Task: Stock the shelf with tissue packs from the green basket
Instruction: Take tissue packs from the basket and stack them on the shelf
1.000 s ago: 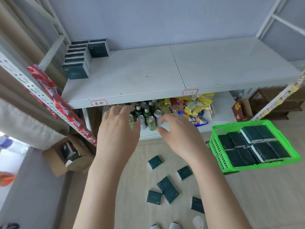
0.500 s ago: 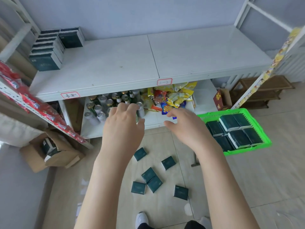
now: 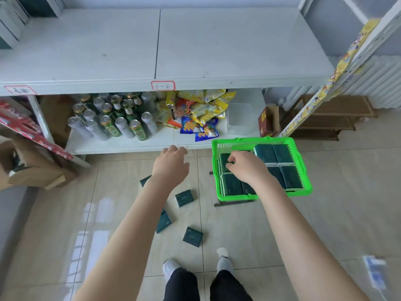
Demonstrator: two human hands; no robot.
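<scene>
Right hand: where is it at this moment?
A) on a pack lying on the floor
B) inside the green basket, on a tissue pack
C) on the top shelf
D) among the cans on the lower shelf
B: the right hand is inside the green basket, curled on a tissue pack near its left wall.

R hand (image 3: 246, 168) now in green basket (image 3: 302, 168).

My one head camera looks forward and steeply down, over the shelf (image 3: 195, 51), floor and basket (image 3: 303, 170).
</scene>
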